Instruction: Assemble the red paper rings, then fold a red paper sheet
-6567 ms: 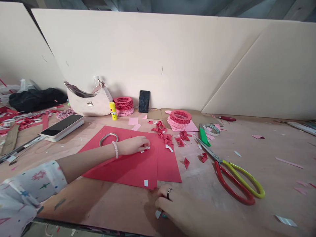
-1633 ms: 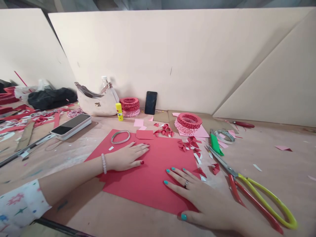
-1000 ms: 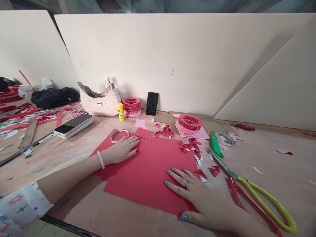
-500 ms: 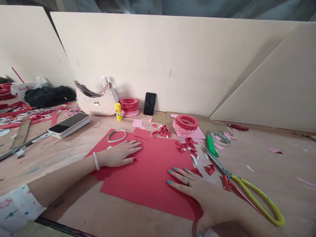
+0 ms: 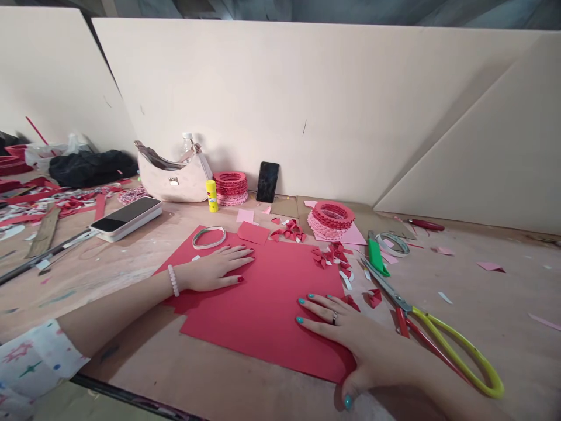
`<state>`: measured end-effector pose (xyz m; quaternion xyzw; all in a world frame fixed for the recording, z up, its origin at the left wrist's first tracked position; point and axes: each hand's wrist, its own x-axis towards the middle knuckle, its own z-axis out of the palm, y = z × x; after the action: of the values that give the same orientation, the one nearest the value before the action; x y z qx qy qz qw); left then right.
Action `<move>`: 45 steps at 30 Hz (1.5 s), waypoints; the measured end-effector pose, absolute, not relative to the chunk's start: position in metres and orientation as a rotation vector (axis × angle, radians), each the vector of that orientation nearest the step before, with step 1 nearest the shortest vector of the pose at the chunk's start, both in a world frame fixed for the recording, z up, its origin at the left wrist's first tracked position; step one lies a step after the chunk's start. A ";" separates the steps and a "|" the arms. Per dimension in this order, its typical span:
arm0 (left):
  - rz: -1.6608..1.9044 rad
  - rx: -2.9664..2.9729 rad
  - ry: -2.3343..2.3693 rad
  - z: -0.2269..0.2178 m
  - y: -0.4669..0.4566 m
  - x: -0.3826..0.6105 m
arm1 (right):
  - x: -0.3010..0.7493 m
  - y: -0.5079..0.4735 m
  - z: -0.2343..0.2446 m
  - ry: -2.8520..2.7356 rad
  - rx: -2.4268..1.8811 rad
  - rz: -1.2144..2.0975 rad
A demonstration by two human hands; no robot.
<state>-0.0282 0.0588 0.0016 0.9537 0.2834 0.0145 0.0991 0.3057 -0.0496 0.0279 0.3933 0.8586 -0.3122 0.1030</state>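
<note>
A large sheet of red paper (image 5: pixel 263 292) lies on the table. My left hand (image 5: pixel 214 269), with a pink bead bracelet, rests flat on its left part, fingers spread. On the right edge of the sheet lies my right hand (image 5: pixel 346 327), a ring on one finger, its fingers stretched out and the thumb beyond the near edge. Neither hand grips anything. Just beyond my left hand a pale ring-shaped band (image 5: pixel 209 237) sits on the paper, with a small red card (image 5: pixel 253 233) by the far edge. Large scissors (image 5: pixel 412 313) with yellow and red handles lie right of my right hand.
Stacks of red and pink paper rings (image 5: pixel 333 215) stand at the back, near red paper scraps (image 5: pixel 289 231). Also there are a glue stick (image 5: pixel 212 196), a handbag (image 5: pixel 175 178), a leaning phone (image 5: pixel 267 182), a green cutter (image 5: pixel 377 257) and a white device (image 5: pixel 127 218).
The view has shifted slightly. My right thumb now shows more fully at the sheet's near corner. Both hands stay on the red paper.
</note>
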 end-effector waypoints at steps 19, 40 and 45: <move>0.067 2.772 0.867 0.005 0.057 -0.026 | 0.310 -0.051 0.021 2.721 1.148 -0.835; 0.275 2.606 0.729 0.031 0.048 -0.026 | 0.323 -0.046 0.019 2.970 1.600 -0.117; 0.166 2.634 0.457 0.045 0.019 -0.010 | 0.334 -0.036 0.020 3.043 1.621 0.168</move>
<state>-0.0097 0.0194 0.0455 0.9572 0.1661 0.0604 0.2293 0.3343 -0.0360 0.0200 0.4639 0.8709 0.0481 -0.1548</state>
